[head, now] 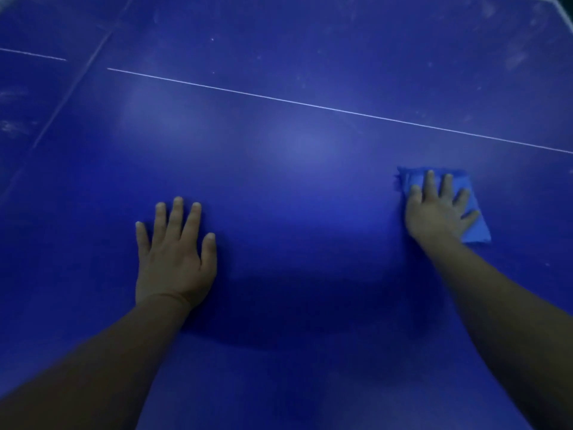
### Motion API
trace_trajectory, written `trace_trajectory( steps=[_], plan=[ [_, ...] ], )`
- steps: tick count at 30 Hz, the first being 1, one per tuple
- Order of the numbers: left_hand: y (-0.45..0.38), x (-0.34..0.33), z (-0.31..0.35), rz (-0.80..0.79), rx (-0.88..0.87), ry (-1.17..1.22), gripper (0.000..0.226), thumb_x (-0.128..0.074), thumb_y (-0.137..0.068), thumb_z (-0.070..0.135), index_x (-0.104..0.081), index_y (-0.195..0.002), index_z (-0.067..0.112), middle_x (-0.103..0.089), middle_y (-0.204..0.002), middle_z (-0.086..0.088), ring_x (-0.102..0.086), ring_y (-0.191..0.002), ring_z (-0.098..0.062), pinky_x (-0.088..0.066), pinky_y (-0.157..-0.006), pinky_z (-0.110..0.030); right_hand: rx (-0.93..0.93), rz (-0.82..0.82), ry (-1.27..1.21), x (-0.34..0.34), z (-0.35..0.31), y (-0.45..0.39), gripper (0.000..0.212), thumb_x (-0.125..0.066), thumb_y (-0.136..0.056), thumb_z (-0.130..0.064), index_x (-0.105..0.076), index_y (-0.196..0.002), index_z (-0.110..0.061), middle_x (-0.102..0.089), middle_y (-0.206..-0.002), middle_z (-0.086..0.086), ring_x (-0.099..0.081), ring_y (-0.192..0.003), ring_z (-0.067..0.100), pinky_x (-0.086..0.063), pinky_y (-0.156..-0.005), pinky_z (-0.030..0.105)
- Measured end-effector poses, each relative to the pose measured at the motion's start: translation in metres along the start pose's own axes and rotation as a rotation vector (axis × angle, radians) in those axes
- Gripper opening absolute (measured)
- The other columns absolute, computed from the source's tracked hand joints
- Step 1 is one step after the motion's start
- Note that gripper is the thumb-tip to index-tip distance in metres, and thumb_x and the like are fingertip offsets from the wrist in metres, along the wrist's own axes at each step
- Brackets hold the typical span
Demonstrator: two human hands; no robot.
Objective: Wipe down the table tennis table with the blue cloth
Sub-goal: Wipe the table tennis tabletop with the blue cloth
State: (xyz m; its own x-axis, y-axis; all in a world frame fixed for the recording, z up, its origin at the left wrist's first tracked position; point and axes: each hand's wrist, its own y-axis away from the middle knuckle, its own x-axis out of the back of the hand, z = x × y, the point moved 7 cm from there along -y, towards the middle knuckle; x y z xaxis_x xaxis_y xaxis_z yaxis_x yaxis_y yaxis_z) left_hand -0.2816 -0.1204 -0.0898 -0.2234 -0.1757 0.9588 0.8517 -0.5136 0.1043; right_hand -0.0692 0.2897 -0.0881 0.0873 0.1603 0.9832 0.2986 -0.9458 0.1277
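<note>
The blue table tennis table point(294, 169) fills nearly the whole view. A light blue cloth point(479, 234), folded into a rough rectangle, lies flat on the table at the right. My right hand point(435, 209) presses down on the cloth with straight, spread fingers and covers most of it. My left hand point(175, 259) rests flat on the bare table surface at the lower left, fingers straight and spread, holding nothing.
A thin white centre line point(310, 103) runs across the table from upper left to right. A seam between table halves point(77, 85) slants down at the left. Dusty smears point(514, 57) mark the far right corner, near the white table edge point(561, 4).
</note>
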Motion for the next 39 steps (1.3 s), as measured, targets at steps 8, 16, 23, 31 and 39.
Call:
trace_trajectory(
  steps=[8, 16, 23, 31, 39],
  plan=[
    [-0.002, 0.003, 0.001, -0.020, 0.019, 0.016, 0.071, -0.010, -0.093, 0.053, -0.016, -0.158, 0.024, 0.003, -0.164, 0.006, 0.017, -0.151, -0.012, 0.013, -0.121, -0.043, 0.840, 0.022, 0.113, -0.039, -0.153, 0.094, 0.057, -0.027, -0.099, -0.053, -0.034, -0.153, -0.037, -0.028, -0.163, -0.005, -0.022, -0.150, 0.034, -0.013, -0.117, 0.064],
    [-0.005, 0.002, 0.002, -0.051, 0.038, -0.008, 0.072, -0.009, -0.092, 0.052, -0.016, -0.157, 0.023, 0.005, -0.162, 0.007, 0.015, -0.151, -0.015, 0.018, -0.119, -0.041, 0.180, 0.064, 0.066, -0.019, -0.086, 0.019, 0.058, -0.029, -0.102, -0.050, -0.021, -0.158, -0.035, -0.013, -0.167, -0.004, -0.008, -0.152, 0.037, -0.006, -0.117, 0.067],
    [-0.006, 0.001, 0.003, -0.022, 0.021, -0.029, 0.068, -0.021, -0.094, 0.047, -0.032, -0.153, 0.017, -0.018, -0.164, -0.004, -0.004, -0.153, -0.025, 0.005, -0.121, -0.048, 0.843, -0.012, 0.050, -0.053, -0.275, 0.084, 0.059, -0.023, -0.098, -0.054, -0.031, -0.154, -0.038, -0.025, -0.164, -0.006, -0.016, -0.152, 0.033, -0.008, -0.119, 0.063],
    [-0.005, 0.000, 0.002, -0.019, 0.002, -0.028, 0.065, -0.022, -0.096, 0.046, -0.024, -0.154, 0.017, -0.012, -0.163, -0.003, -0.002, -0.153, -0.024, 0.008, -0.121, -0.047, -0.093, 0.022, 0.021, 0.004, -0.084, -0.092, 0.061, -0.016, -0.100, -0.054, -0.013, -0.159, -0.035, -0.005, -0.168, -0.004, -0.001, -0.153, 0.036, -0.002, -0.116, 0.068],
    [-0.006, -0.001, 0.002, -0.036, 0.011, -0.034, 0.067, -0.022, -0.093, 0.047, -0.026, -0.153, 0.017, -0.015, -0.163, -0.005, -0.003, -0.152, -0.026, 0.005, -0.120, -0.049, 0.707, -0.031, 0.101, -0.050, -0.269, 0.026, 0.058, -0.021, -0.101, -0.053, -0.019, -0.157, -0.037, -0.013, -0.167, -0.006, -0.007, -0.153, 0.032, -0.002, -0.119, 0.062]
  ],
)
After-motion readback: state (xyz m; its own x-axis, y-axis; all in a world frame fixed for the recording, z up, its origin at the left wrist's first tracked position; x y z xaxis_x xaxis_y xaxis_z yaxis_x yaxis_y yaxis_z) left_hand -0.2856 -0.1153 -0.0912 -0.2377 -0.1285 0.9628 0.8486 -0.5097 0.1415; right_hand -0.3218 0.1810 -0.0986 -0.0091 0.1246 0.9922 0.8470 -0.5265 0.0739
